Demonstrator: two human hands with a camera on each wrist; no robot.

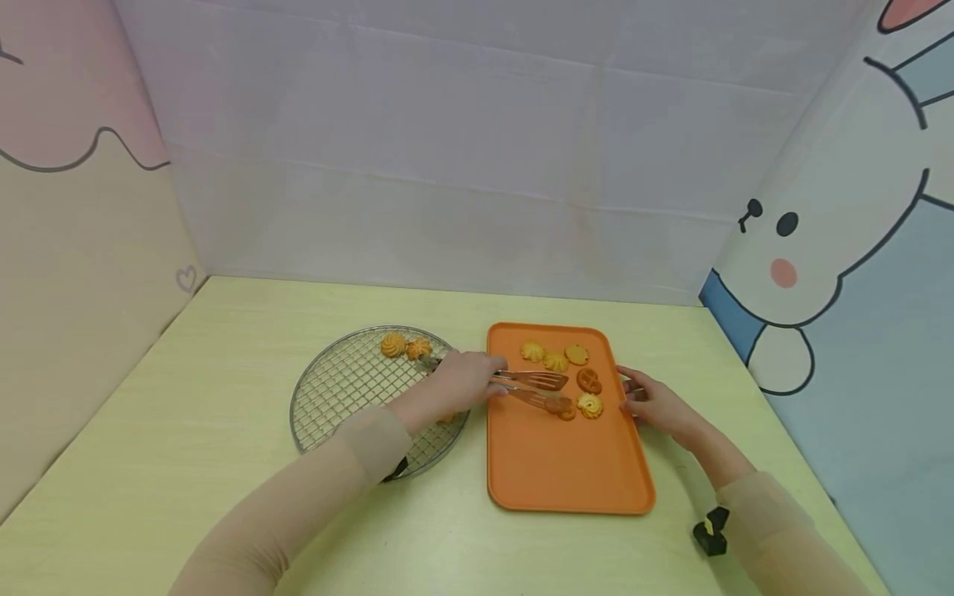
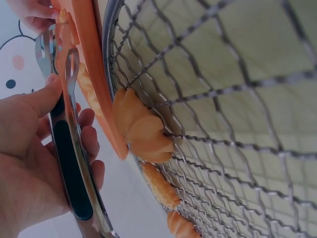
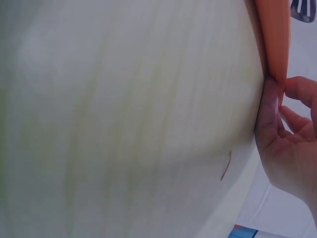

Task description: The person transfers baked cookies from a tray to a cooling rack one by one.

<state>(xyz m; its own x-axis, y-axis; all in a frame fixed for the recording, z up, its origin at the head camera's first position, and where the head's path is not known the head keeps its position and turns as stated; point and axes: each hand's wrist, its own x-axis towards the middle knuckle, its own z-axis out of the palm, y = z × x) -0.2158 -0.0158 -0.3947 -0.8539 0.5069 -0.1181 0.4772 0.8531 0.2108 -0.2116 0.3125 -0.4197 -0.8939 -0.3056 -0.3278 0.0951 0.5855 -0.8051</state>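
My left hand (image 1: 460, 382) grips metal tongs (image 2: 72, 163) with dark handle inserts. The slotted ends of the tongs reach over the orange tray (image 1: 566, 472). A small brown cookie (image 1: 566, 411) lies at their tips; whether they pinch it I cannot tell. Beside it on the tray are a pale swirled cookie (image 1: 590, 406), a pretzel-shaped cookie (image 1: 589, 381) and several yellow ones farther back. At the tray's right edge, my right hand (image 1: 659, 406) holds the rim between thumb and fingers, as the right wrist view shows.
Left of the tray stands a round wire rack (image 1: 328, 406). A swirled cookie (image 1: 392, 344) and another cookie (image 1: 419, 348) sit at its back; more lie near its right rim, partly behind the left arm. Fabric walls enclose the pale yellow table (image 1: 224, 372) at the back and sides.
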